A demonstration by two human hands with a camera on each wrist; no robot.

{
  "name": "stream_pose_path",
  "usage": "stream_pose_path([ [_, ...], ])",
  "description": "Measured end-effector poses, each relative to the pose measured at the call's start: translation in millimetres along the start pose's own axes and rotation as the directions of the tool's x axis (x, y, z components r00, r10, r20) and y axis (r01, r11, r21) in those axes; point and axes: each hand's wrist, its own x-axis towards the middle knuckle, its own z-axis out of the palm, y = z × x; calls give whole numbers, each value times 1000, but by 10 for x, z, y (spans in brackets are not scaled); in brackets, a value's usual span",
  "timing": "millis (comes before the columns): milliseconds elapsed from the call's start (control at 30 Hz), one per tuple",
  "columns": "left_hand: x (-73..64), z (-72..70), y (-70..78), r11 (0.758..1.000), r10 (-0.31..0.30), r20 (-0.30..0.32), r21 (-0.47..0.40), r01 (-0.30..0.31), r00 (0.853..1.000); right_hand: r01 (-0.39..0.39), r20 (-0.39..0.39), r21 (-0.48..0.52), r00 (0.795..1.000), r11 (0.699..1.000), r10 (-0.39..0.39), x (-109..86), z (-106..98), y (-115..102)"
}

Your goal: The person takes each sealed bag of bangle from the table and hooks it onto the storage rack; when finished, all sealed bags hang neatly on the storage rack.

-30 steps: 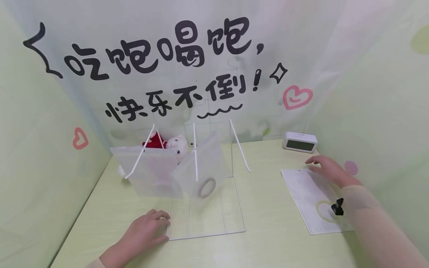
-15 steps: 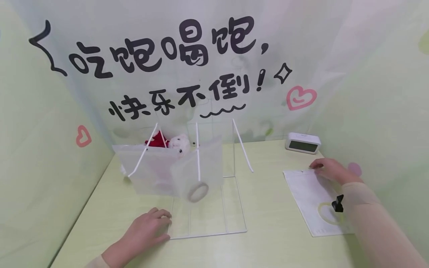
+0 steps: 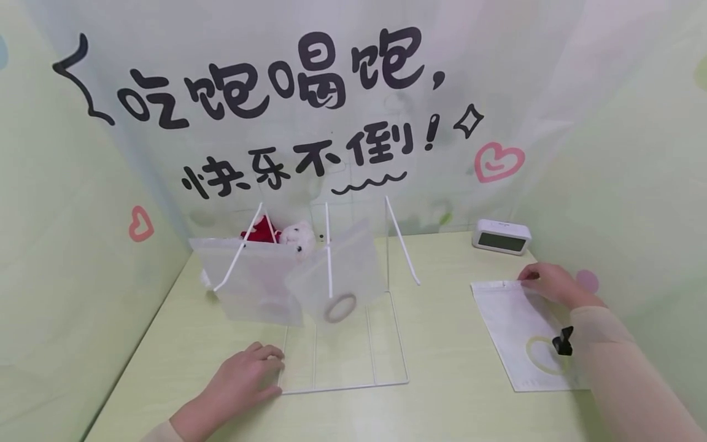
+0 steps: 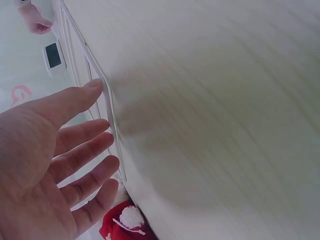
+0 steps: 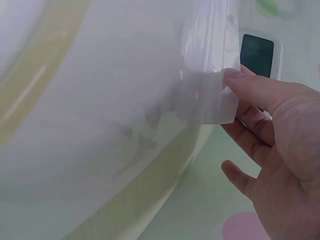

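Note:
My right hand (image 3: 554, 285) pinches the top corner of a translucent white zip bag (image 3: 499, 331) between thumb and fingers, seen close up in the right wrist view. A yellow ring (image 3: 531, 363) shows through this bag, which lies on the table at the right. My left hand (image 3: 239, 379) rests at the near left corner of a white wire display rack (image 3: 407, 362). In the left wrist view, its fairly straight fingers (image 4: 82, 162) touch the base wire. Two similar bags hang on the rack's prongs: a left bag (image 3: 256, 285) and a middle bag (image 3: 315, 276) containing a pale ring (image 3: 340, 308).
A plush toy (image 3: 296, 239) with red clothing sits behind the rack, partly hidden by the left bag. At the back right is a white digital clock (image 3: 501, 237). Printed fabric walls enclose the pale table (image 3: 442, 344). The rack's right prong (image 3: 403, 242) bears no bag.
My right hand has settled onto the bag's top edge and now pinches it. The middle hanging bag has swung about. My left hand stays at the rack's base.

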Motion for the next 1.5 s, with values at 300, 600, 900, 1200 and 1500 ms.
stream_pose_path([
  [300, 2, -6, 3, 1000, -12, -1, -8, 12, 1000, 56, -65, -32, 996, 998, -58, -81, -40, -117],
  [600, 9, 6, -1, 1000, -1, -19, -2, 1, 1000, 166, -156, -136, 970, 977, -187, -177, -118, -379],
  [900, 21, 16, -8, 1000, -9, -5, -2, 9, 1000, 235, -209, -219, 937, 947, -281, -317, -221, -744],
  [1200, 1, 2, -8, 1000, 6, -16, -5, -6, 1000, 320, -335, -288, 849, 903, -408, -471, -286, -941],
  [1500, 19, 20, -12, 1000, 2, -7, 9, -2, 1000, 338, -382, -247, 828, 908, -412, -674, -444, -1158],
])
